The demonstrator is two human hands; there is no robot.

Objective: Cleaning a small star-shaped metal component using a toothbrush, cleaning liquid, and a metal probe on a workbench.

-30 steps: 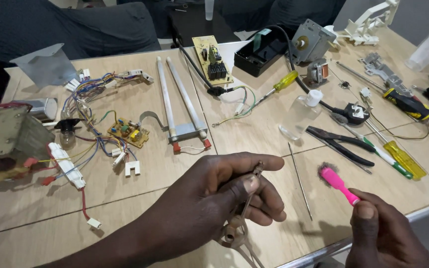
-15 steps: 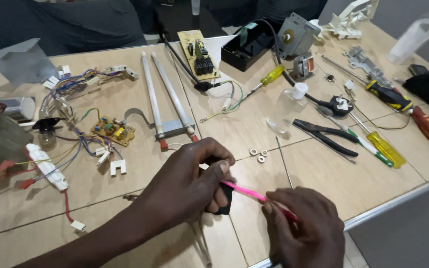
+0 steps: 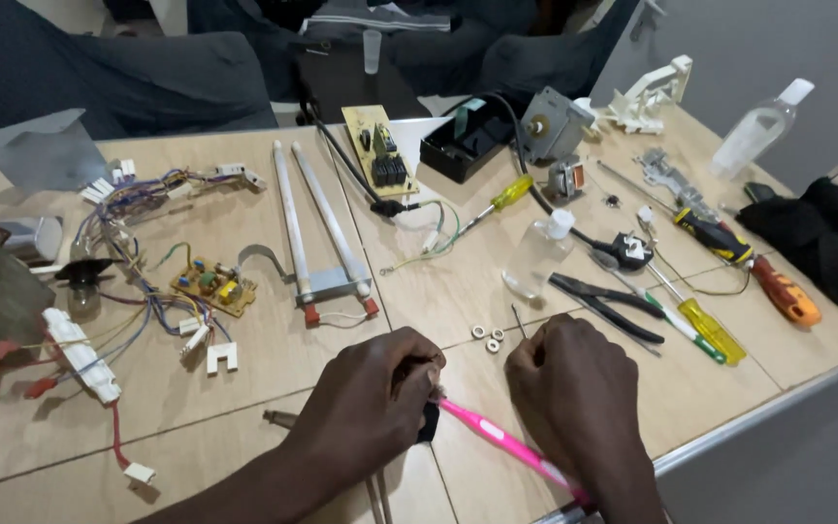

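Left hand (image 3: 370, 408) is curled shut over a small dark part, hidden but for a black edge at its right; the right hand (image 3: 579, 408) grips a pink toothbrush (image 3: 501, 442), whose head end runs under the left fingers. Just beyond both hands lie three small washers (image 3: 488, 336). Farther off, beyond the right hand, a clear bottle (image 3: 538, 260) lies tipped, contents unclear, beside black pliers (image 3: 605, 303) and a yellow screwdriver (image 3: 698, 324).

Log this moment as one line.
left hand: holds small dark part | right hand: holds pink toothbrush, bristles at part | washers beside hands
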